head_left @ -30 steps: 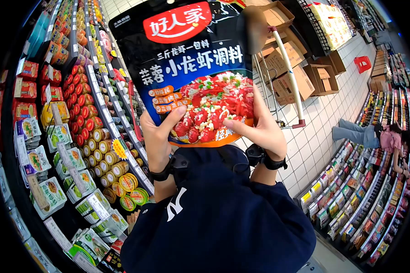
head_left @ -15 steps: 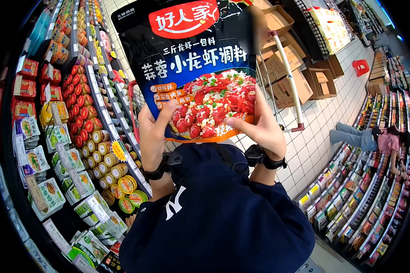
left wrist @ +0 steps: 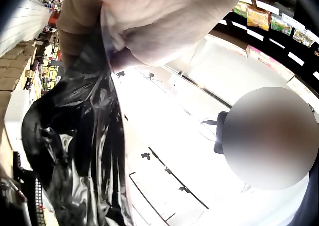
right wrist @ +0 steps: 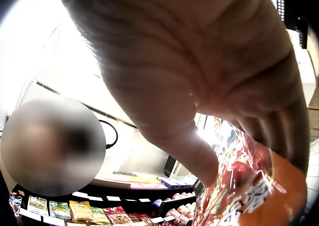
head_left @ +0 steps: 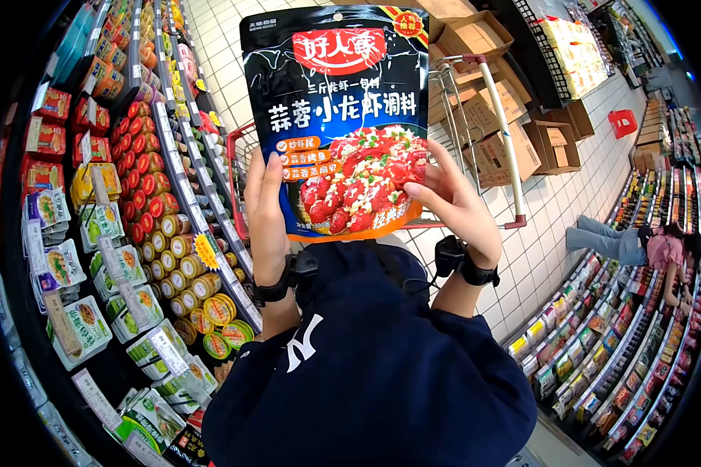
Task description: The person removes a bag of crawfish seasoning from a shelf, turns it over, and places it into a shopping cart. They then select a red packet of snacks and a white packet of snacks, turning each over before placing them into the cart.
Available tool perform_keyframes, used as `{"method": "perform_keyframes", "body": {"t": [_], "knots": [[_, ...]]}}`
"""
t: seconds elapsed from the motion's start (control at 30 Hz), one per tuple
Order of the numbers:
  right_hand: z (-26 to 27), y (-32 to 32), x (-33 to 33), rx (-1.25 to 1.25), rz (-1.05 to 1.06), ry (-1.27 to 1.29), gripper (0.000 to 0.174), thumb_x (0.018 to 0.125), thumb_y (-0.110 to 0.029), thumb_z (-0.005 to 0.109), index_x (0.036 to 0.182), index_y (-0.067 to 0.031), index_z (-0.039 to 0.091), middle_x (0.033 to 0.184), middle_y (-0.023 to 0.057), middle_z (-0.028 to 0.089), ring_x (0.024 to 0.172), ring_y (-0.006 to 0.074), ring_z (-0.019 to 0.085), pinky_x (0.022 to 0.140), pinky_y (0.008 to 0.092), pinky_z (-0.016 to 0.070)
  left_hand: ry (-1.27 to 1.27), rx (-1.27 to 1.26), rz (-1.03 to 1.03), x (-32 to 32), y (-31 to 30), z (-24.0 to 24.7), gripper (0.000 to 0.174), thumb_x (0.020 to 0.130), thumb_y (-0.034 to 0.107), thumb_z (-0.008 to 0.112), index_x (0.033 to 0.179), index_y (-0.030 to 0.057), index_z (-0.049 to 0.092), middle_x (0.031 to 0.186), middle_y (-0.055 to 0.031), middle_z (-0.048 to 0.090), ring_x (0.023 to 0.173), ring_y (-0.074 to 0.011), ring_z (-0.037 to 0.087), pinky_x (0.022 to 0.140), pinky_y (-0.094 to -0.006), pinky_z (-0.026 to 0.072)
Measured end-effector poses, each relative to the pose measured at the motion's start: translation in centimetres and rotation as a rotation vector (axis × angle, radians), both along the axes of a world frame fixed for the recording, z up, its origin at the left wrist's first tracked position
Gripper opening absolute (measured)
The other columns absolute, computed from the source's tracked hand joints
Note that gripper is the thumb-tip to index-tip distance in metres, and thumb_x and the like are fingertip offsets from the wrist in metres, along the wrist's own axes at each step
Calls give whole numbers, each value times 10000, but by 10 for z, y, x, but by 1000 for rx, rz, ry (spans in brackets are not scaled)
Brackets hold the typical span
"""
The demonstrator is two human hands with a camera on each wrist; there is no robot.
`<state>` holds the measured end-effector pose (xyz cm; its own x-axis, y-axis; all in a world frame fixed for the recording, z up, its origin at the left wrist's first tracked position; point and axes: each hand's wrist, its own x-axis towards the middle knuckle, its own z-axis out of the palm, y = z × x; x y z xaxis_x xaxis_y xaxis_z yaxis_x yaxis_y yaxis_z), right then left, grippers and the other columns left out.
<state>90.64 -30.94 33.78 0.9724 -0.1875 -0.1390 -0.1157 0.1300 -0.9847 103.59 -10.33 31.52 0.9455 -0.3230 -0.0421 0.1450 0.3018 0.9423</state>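
Note:
A glossy black, blue and orange seasoning pouch, with a picture of red crayfish, is held upright, its front facing the head camera. My left hand grips its lower left edge, thumb on the front and the other fingers behind. At the lower right edge my right hand pinches it, thumb on the front near the bottom. In the left wrist view the left hand holds the edge of the crinkled black pouch. The right wrist view has the right thumb on the printed side of the pouch.
Shelves of jars and packaged tubs stand on the left. Behind the pouch is a shopping cart, with cardboard boxes beyond it on the tiled floor. A person in pink is by the right shelves.
The pouch has shifted slightly right and tilted more upright, so its top edge and a red and gold badge show. My right hand has moved a little right, its fingers spread more.

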Motion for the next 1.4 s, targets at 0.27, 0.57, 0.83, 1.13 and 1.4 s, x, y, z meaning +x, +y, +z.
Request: {"method": "perform_keyframes", "body": {"t": [0.27,0.57,0.83,1.13,1.4], "knots": [[-16,-41,-31,-135,-131,74,548,948,-144,525,1418,-50,259,1188,155,585,1055,185,585,901,299,443,-151,221,10,11,-2,-33,359,986,236,447,1224,-26,500,1159,-59,551,1053,-122,489,954,-244,339],[-112,-120,-76,-413,-508,434,513,934,-244,552,1363,-30,370,1173,152,594,1088,195,564,890,297,453,-383,767,-102,72,9,-150,346,1009,241,351,1182,-26,486,765,-259,591,643,-349,594,593,-419,420],[-267,-174,-104,-666,-622,415,596,898,-345,569,1327,24,383,1345,277,432,1284,356,402,1039,369,329,-170,759,-326,98,6,-302,419,967,184,399,1309,-57,385,1226,-264,532,1139,-340,527,944,-363,388],[-272,-153,-90,-758,-715,553,493,956,-369,429,1268,12,459,1123,287,582,1071,415,552,904,427,431,533,537,-590,102,-19,-371,277,982,102,355,1254,89,403,1136,-88,592,943,-210,639,726,-383,534],[-261,-142,-82,-901,-770,651,392,958,-356,409,1207,-75,522,980,224,640,932,396,601,781,441,458,643,893,-597,122,2,-435,479,868,58,421,1338,29,336,1219,-211,505,1034,-376,581,798,-464,532]]}}
